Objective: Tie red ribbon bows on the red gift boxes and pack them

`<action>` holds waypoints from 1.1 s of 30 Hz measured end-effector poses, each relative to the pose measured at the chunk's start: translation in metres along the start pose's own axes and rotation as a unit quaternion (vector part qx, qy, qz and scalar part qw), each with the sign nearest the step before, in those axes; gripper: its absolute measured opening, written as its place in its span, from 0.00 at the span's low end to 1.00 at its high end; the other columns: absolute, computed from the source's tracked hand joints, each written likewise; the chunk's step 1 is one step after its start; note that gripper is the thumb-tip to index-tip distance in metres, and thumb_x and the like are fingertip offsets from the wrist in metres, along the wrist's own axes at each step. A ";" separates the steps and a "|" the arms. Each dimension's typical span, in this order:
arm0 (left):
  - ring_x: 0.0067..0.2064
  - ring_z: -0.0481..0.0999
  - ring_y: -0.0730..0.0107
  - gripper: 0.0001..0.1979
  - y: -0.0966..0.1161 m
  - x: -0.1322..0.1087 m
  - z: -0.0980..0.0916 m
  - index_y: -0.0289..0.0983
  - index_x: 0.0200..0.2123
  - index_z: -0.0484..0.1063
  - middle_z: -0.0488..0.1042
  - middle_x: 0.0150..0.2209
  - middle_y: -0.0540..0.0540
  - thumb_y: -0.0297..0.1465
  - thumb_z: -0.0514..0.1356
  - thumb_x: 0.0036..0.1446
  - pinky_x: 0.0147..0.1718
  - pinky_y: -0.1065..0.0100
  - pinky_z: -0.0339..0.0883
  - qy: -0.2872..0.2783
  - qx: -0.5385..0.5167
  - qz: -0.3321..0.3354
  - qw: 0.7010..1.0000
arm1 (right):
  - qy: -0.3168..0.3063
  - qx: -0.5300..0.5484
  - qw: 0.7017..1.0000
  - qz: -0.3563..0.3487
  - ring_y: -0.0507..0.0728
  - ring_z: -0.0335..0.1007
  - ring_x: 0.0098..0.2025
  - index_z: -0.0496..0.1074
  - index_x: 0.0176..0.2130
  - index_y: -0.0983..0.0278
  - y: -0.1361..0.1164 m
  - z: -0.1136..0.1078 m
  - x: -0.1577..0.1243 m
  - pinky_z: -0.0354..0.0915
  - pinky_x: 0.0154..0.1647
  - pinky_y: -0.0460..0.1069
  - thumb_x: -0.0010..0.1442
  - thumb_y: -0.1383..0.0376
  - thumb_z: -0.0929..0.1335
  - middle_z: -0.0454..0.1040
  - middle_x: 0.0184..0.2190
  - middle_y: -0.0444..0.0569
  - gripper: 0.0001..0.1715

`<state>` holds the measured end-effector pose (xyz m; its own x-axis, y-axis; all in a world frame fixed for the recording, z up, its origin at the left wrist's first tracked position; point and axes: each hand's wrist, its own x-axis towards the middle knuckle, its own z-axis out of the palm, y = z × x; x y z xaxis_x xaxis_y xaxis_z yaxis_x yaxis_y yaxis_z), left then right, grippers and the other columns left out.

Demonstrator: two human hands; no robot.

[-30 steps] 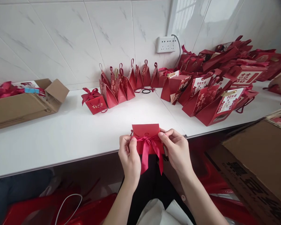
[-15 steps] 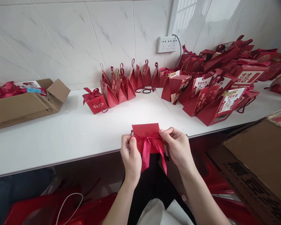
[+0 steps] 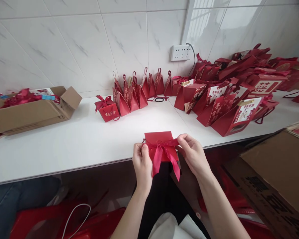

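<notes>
A small red gift box (image 3: pixel 158 136) with a flap is held at the table's front edge. A crimson ribbon (image 3: pixel 157 160) is tied in a bow across its front, and two tails hang down. My left hand (image 3: pixel 142 164) is closed at the box's left side, its thumb on the ribbon there; whether it also grips the box is hard to see. To the right, my right hand (image 3: pixel 193 155) pinches the bow's right loop between thumb and fingertips, a little off the box's side.
Several red gift bags (image 3: pixel 131 99) stand near the tiled wall, a bow-topped box (image 3: pixel 108 112) beside them. More red bags (image 3: pixel 235 113) crowd the right. An open carton (image 3: pixel 37 118) of ribbons sits left; a large carton (image 3: pixel 279 159) stands front right. A black ring (image 3: pixel 159 100) lies behind.
My right hand has drawn the ribbon's loop outward to the right, away from the box. My left hand keeps its hold. The camera view has shifted slightly.
</notes>
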<state>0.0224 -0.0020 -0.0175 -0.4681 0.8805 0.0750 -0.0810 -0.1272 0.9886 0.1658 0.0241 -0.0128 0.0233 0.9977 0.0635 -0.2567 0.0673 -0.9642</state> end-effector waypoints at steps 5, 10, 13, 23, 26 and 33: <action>0.23 0.59 0.76 0.14 0.006 0.002 -0.006 0.38 0.23 0.58 0.59 0.21 0.54 0.37 0.54 0.57 0.22 0.74 0.57 -0.058 -0.003 -0.031 0.998 | -0.164 -0.144 0.970 -0.109 0.65 0.43 0.67 0.52 0.62 0.51 0.006 -0.025 -0.012 0.59 0.59 0.59 0.32 0.51 0.79 0.48 0.66 0.52 0.63; 0.23 0.62 0.76 0.11 0.006 0.003 -0.008 0.38 0.23 0.60 0.63 0.21 0.53 0.36 0.56 0.54 0.22 0.74 0.59 -0.076 -0.027 -0.037 0.996 | -0.215 -0.294 0.924 -0.116 0.65 0.38 0.68 0.33 0.67 0.55 0.012 -0.025 -0.021 0.44 0.65 0.63 0.38 0.59 0.79 0.40 0.68 0.58 0.73; 0.23 0.63 0.76 0.10 0.005 0.009 -0.010 0.38 0.24 0.62 0.64 0.23 0.52 0.36 0.58 0.52 0.22 0.74 0.60 -0.068 -0.073 -0.044 0.994 | -0.191 -0.319 0.919 -0.129 0.65 0.41 0.68 0.34 0.67 0.58 0.012 -0.021 -0.023 0.46 0.65 0.61 0.40 0.60 0.77 0.43 0.67 0.59 0.70; 0.44 0.73 0.59 0.19 0.034 0.013 -0.045 0.38 0.37 0.74 0.74 0.40 0.42 0.47 0.55 0.55 0.40 0.63 0.70 -0.183 0.160 0.009 0.970 | -0.171 -0.367 0.900 -0.163 0.65 0.45 0.67 0.37 0.67 0.59 -0.004 -0.030 -0.035 0.53 0.63 0.58 0.42 0.60 0.76 0.48 0.66 0.59 0.67; 0.43 0.74 0.61 0.13 0.046 0.002 -0.041 0.39 0.35 0.74 0.75 0.39 0.43 0.43 0.58 0.55 0.42 0.64 0.69 -0.183 0.224 0.106 0.951 | -0.163 -0.367 0.900 -0.172 0.65 0.48 0.66 0.38 0.67 0.59 -0.011 -0.031 -0.042 0.54 0.63 0.58 0.41 0.61 0.76 0.49 0.65 0.58 0.66; 0.37 0.75 0.72 0.04 0.062 -0.029 -0.032 0.37 0.37 0.71 0.74 0.34 0.48 0.26 0.57 0.59 0.36 0.72 0.70 -0.176 0.218 0.370 0.886 | -0.139 -0.382 0.893 -0.193 0.65 0.51 0.65 0.37 0.67 0.57 -0.028 -0.034 -0.063 0.56 0.62 0.59 0.42 0.63 0.76 0.51 0.64 0.58 0.66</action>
<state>0.0028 -0.0501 0.0377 0.0574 0.7278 0.6834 0.5165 -0.6074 0.6035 0.2045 -0.0407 0.0009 -0.3004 0.8709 0.3889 0.4551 0.4892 -0.7440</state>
